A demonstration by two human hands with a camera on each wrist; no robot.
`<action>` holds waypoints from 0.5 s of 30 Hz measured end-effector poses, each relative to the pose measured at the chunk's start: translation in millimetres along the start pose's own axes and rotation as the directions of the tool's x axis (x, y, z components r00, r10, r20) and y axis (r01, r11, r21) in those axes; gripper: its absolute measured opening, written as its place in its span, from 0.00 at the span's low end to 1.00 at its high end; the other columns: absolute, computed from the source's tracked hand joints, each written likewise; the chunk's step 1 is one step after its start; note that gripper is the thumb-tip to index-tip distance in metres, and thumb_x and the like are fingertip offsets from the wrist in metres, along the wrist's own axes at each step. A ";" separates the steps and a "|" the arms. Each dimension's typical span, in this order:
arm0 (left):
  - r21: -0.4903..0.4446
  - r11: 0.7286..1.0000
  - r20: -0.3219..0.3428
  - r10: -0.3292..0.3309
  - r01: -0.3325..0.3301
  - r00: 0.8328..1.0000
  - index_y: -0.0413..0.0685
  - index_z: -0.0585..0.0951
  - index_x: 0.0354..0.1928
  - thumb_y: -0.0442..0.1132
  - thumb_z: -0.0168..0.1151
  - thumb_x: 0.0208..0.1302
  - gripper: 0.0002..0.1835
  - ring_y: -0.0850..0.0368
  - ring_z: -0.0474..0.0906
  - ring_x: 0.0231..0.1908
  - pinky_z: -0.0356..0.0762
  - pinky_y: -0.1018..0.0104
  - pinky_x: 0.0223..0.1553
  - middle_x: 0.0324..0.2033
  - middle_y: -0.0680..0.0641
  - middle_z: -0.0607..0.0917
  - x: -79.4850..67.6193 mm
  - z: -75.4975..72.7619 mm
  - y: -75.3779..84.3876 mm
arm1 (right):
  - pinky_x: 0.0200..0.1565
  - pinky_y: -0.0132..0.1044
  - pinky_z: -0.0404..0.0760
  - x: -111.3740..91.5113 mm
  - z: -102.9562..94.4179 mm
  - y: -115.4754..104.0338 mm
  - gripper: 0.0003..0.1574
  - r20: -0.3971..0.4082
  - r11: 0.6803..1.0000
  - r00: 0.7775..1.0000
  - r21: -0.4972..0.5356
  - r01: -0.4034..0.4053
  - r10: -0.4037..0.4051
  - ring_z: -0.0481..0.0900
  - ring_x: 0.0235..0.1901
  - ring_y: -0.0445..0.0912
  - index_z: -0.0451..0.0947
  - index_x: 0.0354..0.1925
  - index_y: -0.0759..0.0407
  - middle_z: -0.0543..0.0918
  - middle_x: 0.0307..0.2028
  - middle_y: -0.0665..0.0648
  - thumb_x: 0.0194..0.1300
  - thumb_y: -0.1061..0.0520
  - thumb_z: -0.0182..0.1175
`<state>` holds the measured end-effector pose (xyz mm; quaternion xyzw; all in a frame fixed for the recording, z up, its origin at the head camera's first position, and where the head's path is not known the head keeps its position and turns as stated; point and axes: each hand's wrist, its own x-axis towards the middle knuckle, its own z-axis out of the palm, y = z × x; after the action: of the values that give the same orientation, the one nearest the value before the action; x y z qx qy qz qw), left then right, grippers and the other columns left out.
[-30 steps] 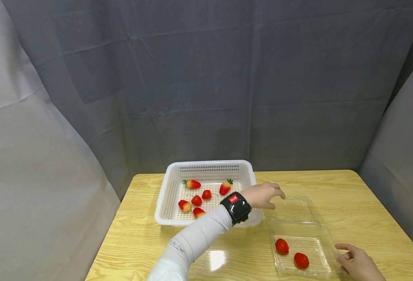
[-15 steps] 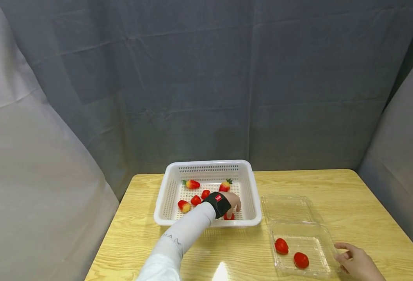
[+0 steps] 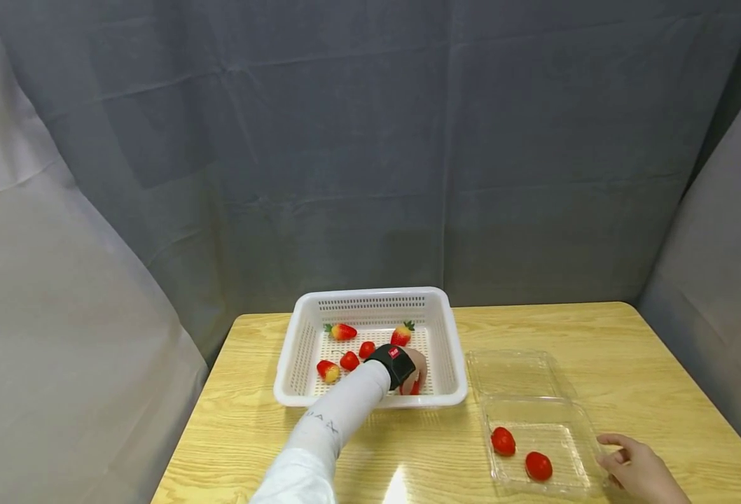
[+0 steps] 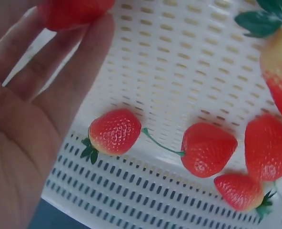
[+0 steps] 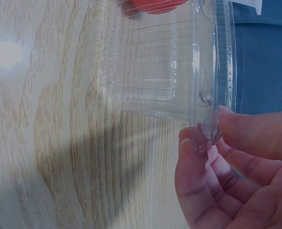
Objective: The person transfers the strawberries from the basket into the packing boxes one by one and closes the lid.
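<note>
Inside the white perforated basket, my left hand holds a red strawberry between thumb and fingers; much of the fruit is out of the left wrist frame. Several other strawberries lie on the basket floor, among them one with green leaves and a red one with a long stem. My right hand pinches the right edge of an open clear plastic box between thumb and forefinger. Two red strawberries, one to the left and one nearer, sit in that box.
The clear box's lid lies folded back on the wooden table, right of the basket. A dark grey cloth hangs behind the table, with pale cloths on both sides.
My left hand has come back left from above the clear box's lid into the basket, and its fingers have closed round a strawberry there. The right hand stays at the box's edge.
</note>
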<state>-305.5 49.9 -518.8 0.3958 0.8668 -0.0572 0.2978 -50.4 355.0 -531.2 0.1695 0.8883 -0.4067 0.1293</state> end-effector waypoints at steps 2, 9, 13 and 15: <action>-0.049 0.999 -0.012 0.017 -0.018 1.000 0.59 0.84 0.26 0.30 0.74 0.34 0.16 0.64 0.74 0.28 0.74 0.72 0.27 0.23 0.59 0.81 4.3 -7.2 -4.4 | 0.23 0.35 0.67 0.3 -0.2 0.2 0.27 -0.005 1.000 1.000 -0.004 0.008 -0.008 0.71 0.20 0.45 0.61 0.53 0.83 0.74 0.22 0.53 0.63 0.62 0.53; -0.125 0.938 -0.359 0.260 -0.322 0.896 0.45 0.82 0.42 0.27 0.69 0.44 0.19 0.61 0.75 0.36 0.69 0.78 0.38 0.37 0.50 0.82 -33.7 -61.6 11.8 | 0.25 0.38 0.69 2.4 -0.2 0.3 0.28 0.023 1.000 1.000 0.020 -0.012 0.012 0.72 0.21 0.47 0.61 0.53 0.83 0.76 0.23 0.54 0.64 0.60 0.52; 0.018 0.880 -0.462 0.429 -0.475 0.776 0.42 0.79 0.49 0.29 0.66 0.50 0.20 0.62 0.73 0.42 0.67 0.83 0.42 0.45 0.48 0.80 -59.6 -83.5 53.4 | 0.25 0.39 0.69 2.5 -0.2 0.7 0.28 0.028 1.000 0.999 0.023 -0.020 0.019 0.72 0.21 0.48 0.61 0.53 0.83 0.76 0.23 0.54 0.64 0.60 0.52; 0.077 0.856 -0.453 0.487 -0.511 0.747 0.44 0.78 0.50 0.31 0.66 0.52 0.21 0.64 0.71 0.44 0.64 0.85 0.44 0.47 0.49 0.78 -65.9 -82.6 78.6 | 0.26 0.39 0.69 2.5 0.1 0.8 0.28 0.025 1.000 0.999 0.023 -0.020 0.020 0.72 0.21 0.48 0.61 0.53 0.83 0.76 0.23 0.54 0.64 0.60 0.53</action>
<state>-254.2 88.0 -403.6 0.6071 0.7755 0.1418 0.0999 -52.4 356.0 -532.7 0.1748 0.8800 -0.4180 0.1425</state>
